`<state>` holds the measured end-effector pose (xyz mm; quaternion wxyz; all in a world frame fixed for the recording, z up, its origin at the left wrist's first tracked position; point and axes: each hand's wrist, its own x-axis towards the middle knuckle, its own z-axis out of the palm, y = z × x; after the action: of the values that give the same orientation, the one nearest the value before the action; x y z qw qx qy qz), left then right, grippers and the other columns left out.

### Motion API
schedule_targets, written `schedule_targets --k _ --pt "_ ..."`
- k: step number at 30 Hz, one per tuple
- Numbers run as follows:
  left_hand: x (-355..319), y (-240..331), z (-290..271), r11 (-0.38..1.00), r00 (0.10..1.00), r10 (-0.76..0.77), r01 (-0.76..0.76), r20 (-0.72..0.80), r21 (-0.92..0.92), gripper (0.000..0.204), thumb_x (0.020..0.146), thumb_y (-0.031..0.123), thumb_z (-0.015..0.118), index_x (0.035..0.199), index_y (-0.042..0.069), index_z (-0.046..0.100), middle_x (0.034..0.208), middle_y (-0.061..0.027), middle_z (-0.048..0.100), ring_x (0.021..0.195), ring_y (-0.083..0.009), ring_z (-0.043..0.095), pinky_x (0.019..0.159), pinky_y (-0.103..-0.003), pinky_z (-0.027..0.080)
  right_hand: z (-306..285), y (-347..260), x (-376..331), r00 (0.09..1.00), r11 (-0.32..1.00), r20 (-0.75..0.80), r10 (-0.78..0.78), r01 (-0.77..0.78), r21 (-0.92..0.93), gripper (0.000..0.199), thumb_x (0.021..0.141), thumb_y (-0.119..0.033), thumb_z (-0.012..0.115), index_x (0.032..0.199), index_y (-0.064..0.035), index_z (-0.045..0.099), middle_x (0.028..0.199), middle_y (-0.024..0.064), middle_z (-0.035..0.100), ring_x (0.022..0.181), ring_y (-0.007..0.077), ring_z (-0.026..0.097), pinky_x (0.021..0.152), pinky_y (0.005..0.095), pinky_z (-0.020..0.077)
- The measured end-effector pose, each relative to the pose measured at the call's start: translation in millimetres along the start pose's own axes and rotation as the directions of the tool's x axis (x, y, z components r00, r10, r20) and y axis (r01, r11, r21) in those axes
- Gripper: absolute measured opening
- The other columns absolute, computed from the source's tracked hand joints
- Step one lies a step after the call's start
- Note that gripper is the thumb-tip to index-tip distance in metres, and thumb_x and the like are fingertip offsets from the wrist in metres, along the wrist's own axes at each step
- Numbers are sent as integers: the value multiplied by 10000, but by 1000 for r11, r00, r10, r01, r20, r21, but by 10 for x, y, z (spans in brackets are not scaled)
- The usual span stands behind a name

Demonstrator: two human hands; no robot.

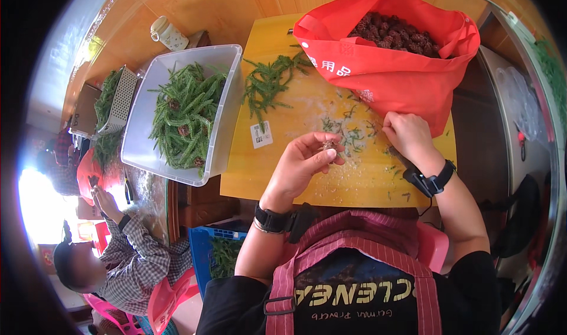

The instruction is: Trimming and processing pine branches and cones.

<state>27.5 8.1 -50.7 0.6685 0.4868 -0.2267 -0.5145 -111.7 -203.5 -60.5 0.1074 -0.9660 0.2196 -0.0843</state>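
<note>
Centrally, on the yellow surface, the left hand is raised a little, palm turned up, fingers curled round a small dark cone pinched between thumb and fingertips. Cone sits just above the surface, left of the red bag.

Right hand lies knuckles up at the lower edge of the red bag, fingers bent under and touching the fabric or something beneath it; cannot tell whether it grips anything. Both wrists carry black bands.

Red bag stands open at the far right of the surface, filled with dark brownish-purple cones. Short green needle bits and pale crumbs are scattered between the two hands. A loose heap of green sprigs lies at the far left part of the surface, just beside a clear plastic bin. Bin holds more green sprigs with a few cones among them. A small white label lies on the surface near the bin.

Further left: a white slotted basket with greenery, and a white jar on the tiled floor. Lower left, another person in a checked shirt sits on a pink stool, hands at a red bag of their own.
</note>
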Motion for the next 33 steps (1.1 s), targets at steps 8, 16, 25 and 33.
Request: schedule_targets --k 8,16,25,33 --pt "28 -77 52 990 997 78 -77 11 -122 322 816 37 620 1130 47 547 1033 -105 614 918 -206 620 722 -220 498 57 1 12 998 999 -54 -24 26 30 112 757 -136 612 760 -58 531 706 125 607 682 311 596 568 419 461" --pt "-9 -25 69 987 999 43 -44 -8 -152 332 818 39 626 1139 33 542 1001 -76 610 928 -190 610 776 -240 487 39 -10 30 997 996 -62 -55 59 72 66 727 -99 605 728 -58 553 713 124 609 695 299 599 585 408 470" --pt "-22 -54 56 991 999 43 -45 -20 -126 308 872 79 560 1172 22 520 1051 -104 601 961 -210 606 783 -233 501 44 -49 61 994 991 -81 -79 87 103 132 794 -72 573 878 -44 474 677 133 593 675 284 610 565 354 477" --pt "-67 20 183 989 990 141 -140 6 -42 347 827 -6 572 1169 -1 514 1033 -99 596 942 -206 609 778 -256 499 -474 -428 -91 992 462 -128 -4 115 880 65 892 -9 472 950 -11 442 837 99 630 728 116 597 635 233 471"
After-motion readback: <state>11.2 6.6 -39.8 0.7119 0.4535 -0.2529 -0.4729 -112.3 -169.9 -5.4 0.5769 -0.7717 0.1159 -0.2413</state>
